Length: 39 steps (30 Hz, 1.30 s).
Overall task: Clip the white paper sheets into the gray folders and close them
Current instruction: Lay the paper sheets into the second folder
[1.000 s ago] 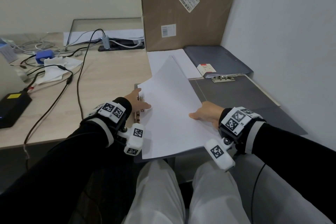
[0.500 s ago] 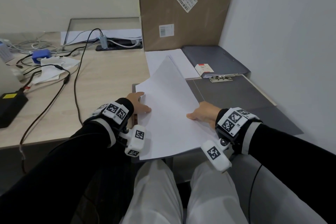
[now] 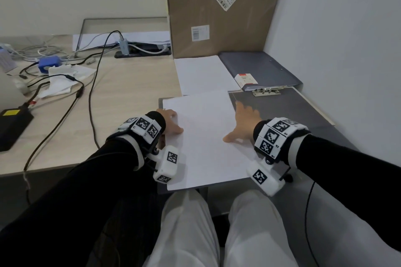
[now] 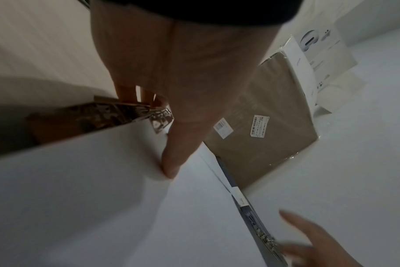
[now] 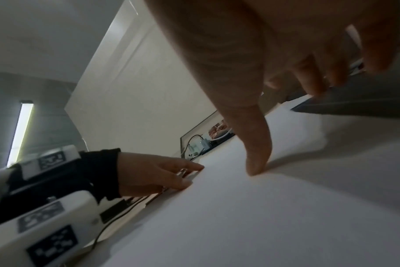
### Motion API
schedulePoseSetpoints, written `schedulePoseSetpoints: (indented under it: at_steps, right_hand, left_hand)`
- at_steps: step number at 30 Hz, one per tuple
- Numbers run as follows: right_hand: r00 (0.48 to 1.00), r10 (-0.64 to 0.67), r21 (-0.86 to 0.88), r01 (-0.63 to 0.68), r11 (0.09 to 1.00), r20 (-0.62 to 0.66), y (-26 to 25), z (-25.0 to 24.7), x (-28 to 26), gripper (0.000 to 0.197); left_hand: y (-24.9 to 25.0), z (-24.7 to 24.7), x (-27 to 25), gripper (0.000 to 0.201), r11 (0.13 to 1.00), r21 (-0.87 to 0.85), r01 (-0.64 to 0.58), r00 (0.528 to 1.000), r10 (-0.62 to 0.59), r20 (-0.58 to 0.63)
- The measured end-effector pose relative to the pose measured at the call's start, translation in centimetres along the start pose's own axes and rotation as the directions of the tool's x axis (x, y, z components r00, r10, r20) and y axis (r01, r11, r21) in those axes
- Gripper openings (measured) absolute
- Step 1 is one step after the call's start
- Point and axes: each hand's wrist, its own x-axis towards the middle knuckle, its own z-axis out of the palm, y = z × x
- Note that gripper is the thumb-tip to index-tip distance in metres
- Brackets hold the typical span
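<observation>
A white paper sheet (image 3: 206, 136) lies flat on the left half of an open gray folder (image 3: 282, 110) at the desk's front edge. My left hand (image 3: 171, 122) rests at the sheet's left edge: its thumb (image 4: 171, 169) presses the paper and its straight fingers lie on the folder's metal clip (image 4: 117, 112). My right hand (image 3: 240, 123) is spread open, thumb (image 5: 254, 162) down on the sheet, fingers reaching past its right edge over the bare gray flap. A second gray folder (image 3: 260, 67) lies closed at the back right, with a metal clip (image 3: 265, 91) at its near edge.
A stack of white paper (image 3: 201, 73) lies behind the open folder. A tall cardboard box (image 3: 217, 17) leans against the back wall. Cables (image 3: 91, 93), a black power adapter (image 3: 13, 123) and crumpled tissue (image 3: 63, 80) cover the desk's left. A wall is close on the right.
The sheet's far corner was lifted; now the sheet lies flat on the folder. My right hand has let go of the sheet's edge and spread open on top. The left hand stays at the clip.
</observation>
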Motion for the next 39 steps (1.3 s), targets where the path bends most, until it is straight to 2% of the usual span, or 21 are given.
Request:
schedulePoseSetpoints:
  at_steps: [1, 2, 4, 6, 9, 15, 18, 20, 23, 24, 26, 27, 28, 31, 35, 37, 39]
  right_hand:
    - [0.999, -0.049, -0.046, 0.048, 0.998, -0.019, 0.0, -0.1, 0.3, 0.12]
    - [0.994, -0.109, -0.084, 0.108, 0.991, -0.004, -0.1, -0.2, 0.6, 0.124]
    - [0.967, -0.234, -0.131, 0.245, 0.961, 0.097, -0.5, -0.4, 1.6, 0.117]
    - [0.932, -0.295, -0.129, 0.326, 0.937, 0.212, -1.3, -0.3, 2.4, 0.106]
    - [0.911, -0.289, -0.118, 0.334, 0.935, 0.293, -2.3, 0.6, 3.6, 0.105]
    - [0.913, -0.288, -0.199, 0.352, 0.915, 0.291, -2.3, 2.7, 4.9, 0.115]
    - [0.912, -0.284, -0.193, 0.348, 0.917, 0.296, -2.3, 2.7, 5.0, 0.115]
    - [0.913, -0.282, -0.194, 0.346, 0.918, 0.296, -2.4, 2.7, 4.9, 0.114]
    - [0.917, -0.276, -0.185, 0.337, 0.923, 0.289, -2.4, 2.7, 4.7, 0.113]
    - [0.916, -0.275, -0.185, 0.336, 0.924, 0.291, -2.4, 2.6, 4.7, 0.113]
    - [0.917, -0.27, -0.188, 0.332, 0.924, 0.293, -2.5, 2.5, 4.5, 0.113]
    - [0.918, -0.267, -0.191, 0.33, 0.924, 0.292, -2.5, 2.4, 4.3, 0.112]
    - [0.919, -0.264, -0.193, 0.327, 0.925, 0.292, -2.6, 2.3, 4.3, 0.112]
    - [0.92, -0.258, -0.196, 0.322, 0.926, 0.294, -2.6, 2.2, 4.0, 0.112]
    - [0.923, -0.254, -0.193, 0.315, 0.929, 0.288, -2.7, 2.2, 3.9, 0.112]
    - [0.924, -0.251, -0.193, 0.312, 0.93, 0.288, -2.8, 2.3, 3.9, 0.112]
    - [0.925, -0.247, -0.195, 0.309, 0.931, 0.288, -2.8, 2.3, 4.0, 0.112]
  left_hand:
    - [0.0, 0.0, 0.0, 0.07, 1.0, 0.003, 0.0, 1.0, 0.0, 0.003]
    - [0.0, 0.1, 0.1, 0.07, 1.0, 0.004, -0.001, 1.0, 0.001, 0.002]
    - [0.0, 0.1, 0.0, 0.069, 1.0, 0.0, -0.001, 1.0, 0.001, -0.004]
    - [-0.1, 0.2, 0.2, 0.07, 1.0, -0.006, 0.0, 1.0, 0.0, -0.008]
    - [-0.2, 0.4, 0.4, 0.073, 1.0, -0.022, -0.01, 1.0, 0.01, -0.017]
    - [-0.6, 0.6, 0.6, 0.075, 0.999, -0.047, -0.02, 1.0, 0.02, -0.002]
    - [-0.8, 0.5, 0.3, 0.078, 0.979, -0.202, -0.031, 0.999, 0.035, 0.015]
    - [-1.0, 0.0, -0.2, 0.079, 0.925, -0.377, -0.04, 0.999, 0.037, -0.013]
    - [-1.5, -1.1, -0.9, 0.065, 0.841, -0.532, -0.097, 0.99, 0.027, -0.138]
    - [-2.0, -1.4, -1.1, 0.058, 0.791, -0.601, -0.118, 0.983, 0.006, -0.185]
    - [-2.9, -1.8, -1.5, 0.04, 0.626, -0.765, -0.148, 0.974, -0.042, -0.223]
    - [-3.4, -1.9, -1.7, 0.034, 0.569, -0.808, -0.152, 0.975, -0.047, -0.217]
    - [-4.0, -1.9, -1.8, 0.032, 0.549, -0.823, -0.146, 0.981, -0.028, -0.193]
    - [-5.2, -1.7, -2.1, 0.029, 0.57, -0.811, -0.131, 0.991, 0.09, -0.098]
    - [-6.3, -1.8, -2.3, 0.019, 0.602, -0.778, -0.18, 0.982, 0.151, -0.111]
    - [-6.7, -1.9, -2.2, 0.024, 0.644, -0.746, -0.169, 0.982, 0.175, -0.072]
    - [-6.7, -1.9, -2.3, 0.038, 0.699, -0.701, -0.142, 0.973, 0.228, 0.029]
